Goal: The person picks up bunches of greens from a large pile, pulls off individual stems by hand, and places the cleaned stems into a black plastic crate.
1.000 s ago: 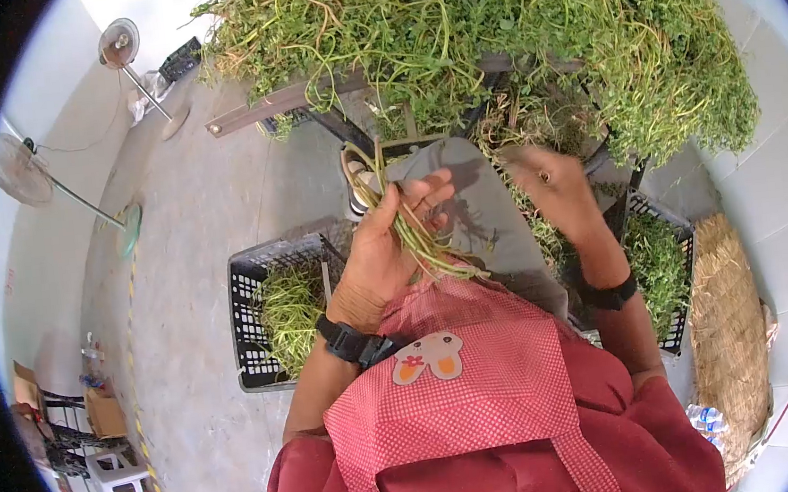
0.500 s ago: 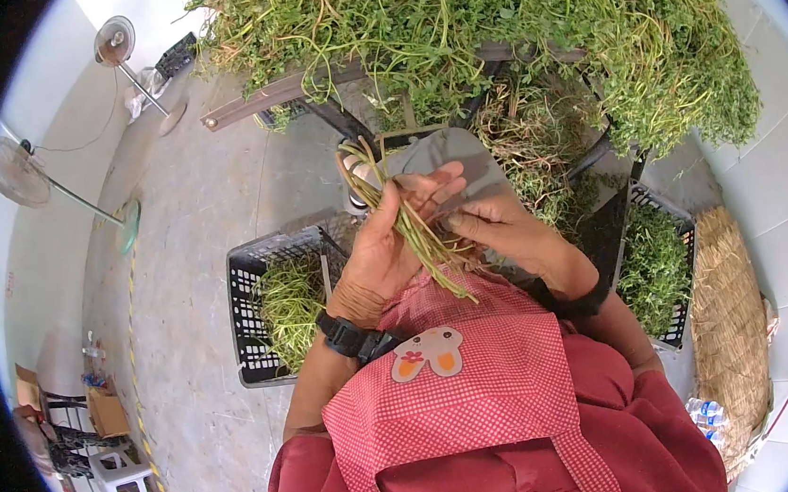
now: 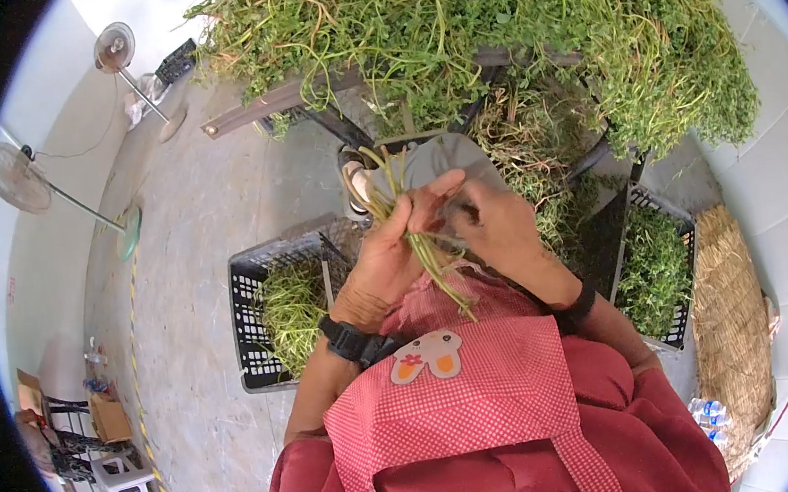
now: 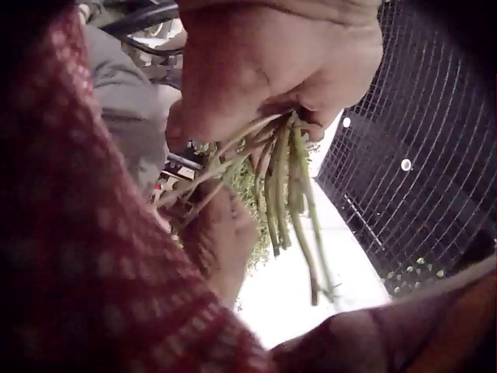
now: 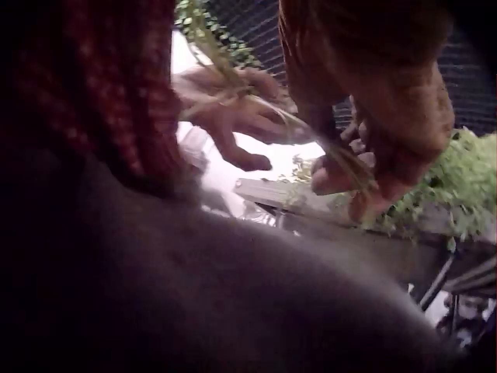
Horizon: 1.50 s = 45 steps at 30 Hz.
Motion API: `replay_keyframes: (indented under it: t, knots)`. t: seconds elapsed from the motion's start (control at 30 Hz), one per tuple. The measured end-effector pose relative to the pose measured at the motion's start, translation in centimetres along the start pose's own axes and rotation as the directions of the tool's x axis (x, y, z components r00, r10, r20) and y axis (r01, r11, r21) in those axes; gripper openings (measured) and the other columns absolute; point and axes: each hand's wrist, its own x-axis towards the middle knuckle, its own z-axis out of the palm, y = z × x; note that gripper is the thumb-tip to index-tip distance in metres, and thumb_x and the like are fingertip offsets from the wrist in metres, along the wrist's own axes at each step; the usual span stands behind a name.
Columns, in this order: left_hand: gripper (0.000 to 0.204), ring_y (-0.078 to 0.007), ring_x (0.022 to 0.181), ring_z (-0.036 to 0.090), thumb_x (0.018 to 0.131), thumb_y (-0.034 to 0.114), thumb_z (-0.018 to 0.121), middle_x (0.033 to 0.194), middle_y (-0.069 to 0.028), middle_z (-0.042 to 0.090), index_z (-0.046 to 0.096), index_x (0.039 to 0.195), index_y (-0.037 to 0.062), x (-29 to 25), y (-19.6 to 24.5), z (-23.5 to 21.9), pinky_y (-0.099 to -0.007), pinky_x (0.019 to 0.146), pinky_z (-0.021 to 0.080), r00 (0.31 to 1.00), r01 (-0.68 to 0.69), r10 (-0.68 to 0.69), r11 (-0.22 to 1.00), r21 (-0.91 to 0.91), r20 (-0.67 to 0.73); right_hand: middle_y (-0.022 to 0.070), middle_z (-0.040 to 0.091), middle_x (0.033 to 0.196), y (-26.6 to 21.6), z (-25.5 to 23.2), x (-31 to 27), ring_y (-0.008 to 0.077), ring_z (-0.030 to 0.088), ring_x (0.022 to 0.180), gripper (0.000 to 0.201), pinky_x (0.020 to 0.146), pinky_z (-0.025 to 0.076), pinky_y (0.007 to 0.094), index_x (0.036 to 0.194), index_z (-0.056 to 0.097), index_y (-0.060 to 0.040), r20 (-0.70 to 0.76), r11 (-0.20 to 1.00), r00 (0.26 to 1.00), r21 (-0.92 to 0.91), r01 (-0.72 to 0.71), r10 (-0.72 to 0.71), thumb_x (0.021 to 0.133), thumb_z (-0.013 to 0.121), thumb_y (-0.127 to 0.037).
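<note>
- we find the head view bright and fairly even, washed out to white at top left.
- we see its fisheye rim bend the right-hand wall (image 3: 787,142), with black corners and blue fringing.
- we get pale glare behind the stems (image 4: 281,190) in the left wrist view; the checked apron (image 4: 101,264) is dim and blurred.
- we lose the right wrist view's lower half to shadow.

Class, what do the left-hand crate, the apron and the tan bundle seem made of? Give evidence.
Left-hand crate: probably black moulded plastic, from its regular slotted walls. Apron: checked cloth, matte, by its folds. Bundle: likely dry straw, rough, by its fibrous strands.
</note>
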Motion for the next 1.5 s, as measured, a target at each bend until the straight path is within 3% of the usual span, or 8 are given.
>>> replay_keyframes:
  t: [0.17, 0.27, 0.33, 0.5, 0.73, 1.07, 1.27, 1.5]
  knots:
    - [0.056, -0.0237, 0.128, 0.034, 0.094, 0.049, 0.038, 0.146, -0.0080, 0.031, 0.046, 0.129, 0.0060, -0.6, 1.3, 0.5, -0.0343, 0.094, 0.040, 0.986, 0.052, -0.056, 0.998, -0.026, -0.157, 0.0206, 0.061, 0.073, 9.0, -2.6, 0.8, 0.0369, 0.061, 0.065, 0.029, 0.060, 0.048, 0.0459, 0.100, 0.056, -0.0033, -0.285, 0.940, 0.954, -0.290, -0.178, 0.093, 0.080, 0.061, -0.023]
    - [0.051, -0.0236, 0.127, 0.035, 0.094, 0.048, 0.039, 0.145, -0.0083, 0.031, 0.052, 0.120, 0.0058, -0.5, 0.5, -0.2, -0.0343, 0.093, 0.040, 0.984, 0.035, -0.047, 0.997, -0.073, -0.171, 0.0207, 0.063, 0.082, 8.2, -5.5, 1.5, 0.0346, 0.063, 0.075, 0.038, 0.067, 0.050, 0.0429, 0.108, 0.056, -0.0040, -0.502, 0.865, 0.830, -0.500, -0.048, -0.244, 0.080, 0.063, -0.028]
    - [0.048, -0.0237, 0.128, 0.035, 0.094, 0.046, 0.040, 0.144, -0.0091, 0.033, 0.053, 0.115, 0.0054, -0.3, 0.0, -0.5, -0.0353, 0.095, 0.040, 0.989, 0.008, -0.017, 0.998, -0.065, -0.150, 0.0203, 0.063, 0.092, 4.8, -5.8, 1.4, 0.0341, 0.063, 0.084, 0.042, 0.073, 0.050, 0.0389, 0.112, 0.057, -0.0035, -0.161, 0.946, 0.978, 0.317, -0.073, 0.129, 0.079, 0.065, -0.029]
    - [0.035, -0.0209, 0.122, 0.039, 0.096, 0.039, 0.043, 0.135, -0.0088, 0.042, 0.057, 0.093, 0.0071, -0.4, 0.2, 0.6, -0.0381, 0.102, 0.033, 0.985, 0.012, -0.019, 0.999, -0.039, -0.170, 0.0195, 0.064, 0.088, -1.8, -1.1, 0.6, 0.0257, 0.065, 0.076, 0.031, 0.068, 0.049, 0.0331, 0.104, 0.062, -0.0015, 0.128, 0.941, 0.975, 0.310, 0.133, -0.180, 0.080, 0.066, -0.021]
    - [0.048, -0.0291, 0.126, 0.040, 0.096, 0.041, 0.039, 0.140, -0.0164, 0.037, 0.050, 0.125, 0.0042, -0.6, 0.1, 0.9, -0.0421, 0.106, 0.032, 0.990, 0.055, -0.065, 0.995, -0.077, -0.128, -0.0001, 0.060, 0.071, -2.2, -0.8, -0.3, 0.0069, 0.056, 0.063, 0.018, 0.053, 0.046, 0.0238, 0.090, 0.065, 0.0034, 0.354, 0.549, 0.916, 0.735, -0.398, 0.189, 0.085, 0.062, -0.013]
    - [0.037, -0.0305, 0.129, 0.037, 0.095, 0.034, 0.044, 0.139, -0.0187, 0.037, 0.054, 0.115, 0.0038, -0.9, 0.1, 0.8, -0.0440, 0.107, 0.032, 0.989, 0.074, -0.098, 0.977, -0.199, -0.112, 0.0005, 0.060, 0.072, -1.6, 0.2, -0.5, 0.0055, 0.054, 0.064, 0.020, 0.054, 0.045, 0.0219, 0.096, 0.064, 0.0051, 0.287, 0.557, 0.952, 0.776, -0.294, 0.102, 0.087, 0.061, -0.013]
    - [0.028, -0.0308, 0.126, 0.040, 0.095, 0.029, 0.046, 0.137, -0.0187, 0.038, 0.056, 0.099, 0.0036, -0.7, -0.2, 1.0, -0.0441, 0.106, 0.034, 0.983, 0.070, -0.117, 0.951, -0.302, -0.139, 0.0023, 0.060, 0.074, -1.2, 1.5, -0.7, 0.0061, 0.055, 0.065, 0.024, 0.055, 0.046, 0.0231, 0.098, 0.063, 0.0061, 0.257, 0.357, 0.957, 0.889, -0.288, 0.134, 0.086, 0.062, -0.014]
    - [0.028, -0.0294, 0.117, 0.049, 0.096, 0.030, 0.044, 0.138, -0.0172, 0.038, 0.055, 0.101, 0.0043, -1.0, -0.3, 0.8, -0.0436, 0.101, 0.039, 0.986, 0.083, -0.120, 0.954, -0.289, -0.113, 0.0033, 0.060, 0.073, -1.1, 0.0, -0.6, 0.0063, 0.056, 0.067, 0.024, 0.057, 0.046, 0.0229, 0.096, 0.063, 0.0070, 0.280, 0.699, 0.947, 0.646, -0.307, 0.158, 0.084, 0.059, -0.014]
